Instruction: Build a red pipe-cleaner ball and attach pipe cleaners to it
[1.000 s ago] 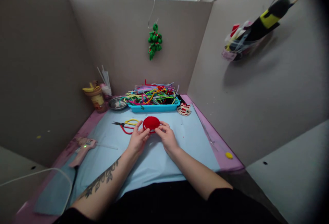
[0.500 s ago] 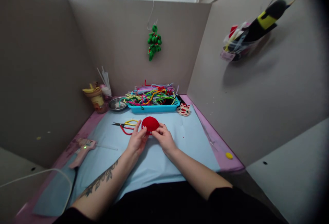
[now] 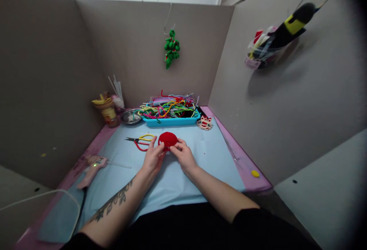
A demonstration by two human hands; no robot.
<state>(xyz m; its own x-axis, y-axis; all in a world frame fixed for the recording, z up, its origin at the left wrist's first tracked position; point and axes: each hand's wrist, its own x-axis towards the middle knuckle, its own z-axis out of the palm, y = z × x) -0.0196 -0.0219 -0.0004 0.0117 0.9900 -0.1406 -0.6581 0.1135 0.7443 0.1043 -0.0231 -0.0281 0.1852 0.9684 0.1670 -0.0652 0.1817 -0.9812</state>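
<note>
On the blue mat, walled by grey partitions, the red disc lies widthwise between both hands. The left hand pinches its left edge and the right hand its right, both equally near.

Close together, left hand and right hand pinch

One red fuzzy ball, one scissors, one glue gun, one blue tray — pipe cleaners perhaps dozens.

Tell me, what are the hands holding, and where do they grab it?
A red fuzzy ball. The left hand pinches its left edge, the right hand its lower right edge.
</note>
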